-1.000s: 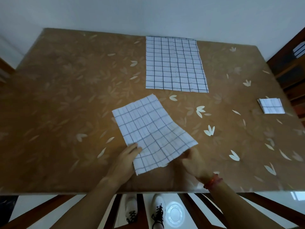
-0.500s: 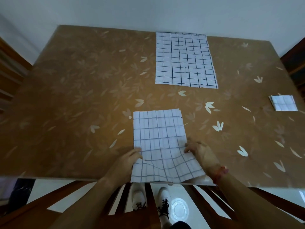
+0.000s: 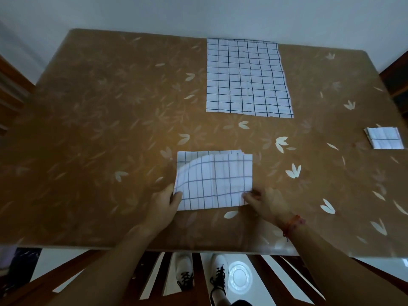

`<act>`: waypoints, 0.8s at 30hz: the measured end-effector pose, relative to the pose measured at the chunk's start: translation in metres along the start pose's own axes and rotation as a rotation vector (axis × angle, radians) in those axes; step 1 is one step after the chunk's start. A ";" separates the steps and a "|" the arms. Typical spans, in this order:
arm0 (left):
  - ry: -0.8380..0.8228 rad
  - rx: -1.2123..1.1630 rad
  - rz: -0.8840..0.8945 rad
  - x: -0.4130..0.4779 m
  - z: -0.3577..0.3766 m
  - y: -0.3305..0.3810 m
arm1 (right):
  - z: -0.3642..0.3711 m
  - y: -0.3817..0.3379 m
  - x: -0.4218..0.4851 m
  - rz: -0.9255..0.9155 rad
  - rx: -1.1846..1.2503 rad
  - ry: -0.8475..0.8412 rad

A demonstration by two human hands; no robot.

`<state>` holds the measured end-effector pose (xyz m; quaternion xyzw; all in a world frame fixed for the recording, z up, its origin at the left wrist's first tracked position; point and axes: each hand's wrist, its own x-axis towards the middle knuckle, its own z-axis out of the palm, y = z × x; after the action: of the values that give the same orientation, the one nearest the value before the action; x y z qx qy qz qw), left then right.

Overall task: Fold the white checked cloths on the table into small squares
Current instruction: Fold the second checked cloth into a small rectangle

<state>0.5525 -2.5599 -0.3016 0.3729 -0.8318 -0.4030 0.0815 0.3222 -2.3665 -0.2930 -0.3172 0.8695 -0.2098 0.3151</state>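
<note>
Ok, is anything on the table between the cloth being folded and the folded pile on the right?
Nothing visible. The left hand and right hand hold the cloth at its near corners; only bare table lies between it and the folded pile.

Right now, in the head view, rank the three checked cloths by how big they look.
1. spread cloth at the far edge
2. half-folded cloth in front, smaller despite being closer
3. folded square at the right edge

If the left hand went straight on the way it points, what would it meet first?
The half-folded cloth, whose near left corner the left hand grips; beyond that, probably the unfolded cloth further back.
</note>
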 end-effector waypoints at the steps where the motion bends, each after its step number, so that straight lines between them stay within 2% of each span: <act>1: 0.002 -0.001 -0.017 0.004 0.000 0.002 | 0.003 0.002 0.006 0.011 -0.011 0.010; 10: -0.015 -0.190 -0.100 0.022 0.004 0.000 | 0.010 -0.004 0.028 0.087 0.012 0.085; 15: 0.035 -0.030 -0.005 0.023 0.007 -0.006 | 0.012 -0.001 0.035 0.129 0.023 0.080; 20: 0.130 0.216 0.220 0.015 0.014 -0.006 | 0.013 -0.002 0.035 0.171 0.003 0.146; 24: -0.023 0.379 0.530 -0.011 0.026 0.010 | 0.014 -0.007 0.025 0.124 -0.070 0.245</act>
<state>0.5437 -2.5322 -0.3099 0.1476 -0.9610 -0.2100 0.1033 0.3196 -2.3909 -0.3090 -0.2458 0.9262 -0.1964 0.2079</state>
